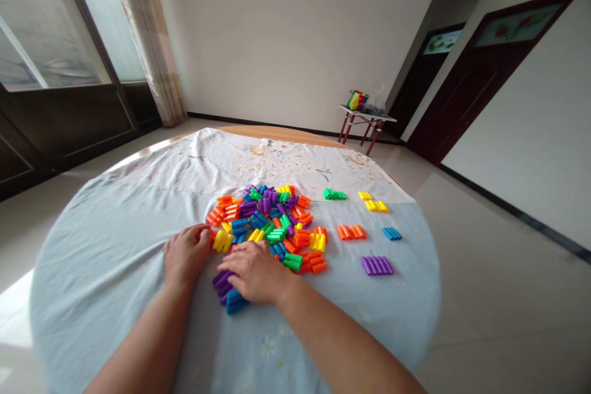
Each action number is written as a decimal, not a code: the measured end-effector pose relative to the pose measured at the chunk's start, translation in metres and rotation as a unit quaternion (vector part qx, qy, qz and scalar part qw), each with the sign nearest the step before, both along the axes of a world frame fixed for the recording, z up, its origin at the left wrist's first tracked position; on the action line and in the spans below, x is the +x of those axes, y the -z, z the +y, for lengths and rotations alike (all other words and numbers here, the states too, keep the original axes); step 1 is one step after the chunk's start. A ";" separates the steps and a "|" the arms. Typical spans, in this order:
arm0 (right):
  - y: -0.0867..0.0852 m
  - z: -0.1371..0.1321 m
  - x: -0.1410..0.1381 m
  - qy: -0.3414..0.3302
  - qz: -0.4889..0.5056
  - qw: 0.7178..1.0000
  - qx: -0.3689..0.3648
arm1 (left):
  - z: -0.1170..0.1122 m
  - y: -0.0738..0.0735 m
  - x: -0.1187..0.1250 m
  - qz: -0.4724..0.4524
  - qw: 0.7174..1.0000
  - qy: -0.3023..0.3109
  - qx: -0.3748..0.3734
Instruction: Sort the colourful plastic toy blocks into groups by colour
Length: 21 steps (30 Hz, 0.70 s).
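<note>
A heap of bright plastic tube-like blocks (264, 205) in purple, blue, green, yellow and orange lies on the cloth-covered round table. My left hand (185, 250) rests at the heap's left edge, fingers loosely bent, tips against an orange block beside a yellow block (223, 241). At the heap's near side, my right hand (257, 272) lies palm down with its fingers spread. Under and beside those fingers are a purple block (221, 284) and a blue block (236, 301), both partly covered. What lies beneath the right palm is hidden.
Right of the heap lie separate blocks by colour: green (334, 194), yellow (377, 205), orange (351, 233), blue (392, 233) and purple (377, 265). The tablecloth (115, 246) has folds. Beyond stands a small side table (368, 114) with a colourful bag (357, 100).
</note>
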State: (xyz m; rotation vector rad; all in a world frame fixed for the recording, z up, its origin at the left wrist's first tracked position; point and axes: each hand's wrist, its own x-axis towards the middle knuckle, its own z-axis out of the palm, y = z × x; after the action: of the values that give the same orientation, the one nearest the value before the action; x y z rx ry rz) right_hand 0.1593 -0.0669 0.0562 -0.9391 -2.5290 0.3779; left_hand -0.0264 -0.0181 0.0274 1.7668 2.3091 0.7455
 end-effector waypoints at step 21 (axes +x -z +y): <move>-0.007 -0.013 0.015 0.079 0.033 0.996 0.017 | 0.001 0.005 -0.001 -0.005 1.000 -0.007 0.005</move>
State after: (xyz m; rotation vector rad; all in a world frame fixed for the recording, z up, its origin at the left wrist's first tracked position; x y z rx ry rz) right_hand 0.1744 -0.0795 0.0635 -1.0854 -2.3748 0.3117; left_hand -0.0275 -0.0171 0.0228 1.7471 2.3180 0.7675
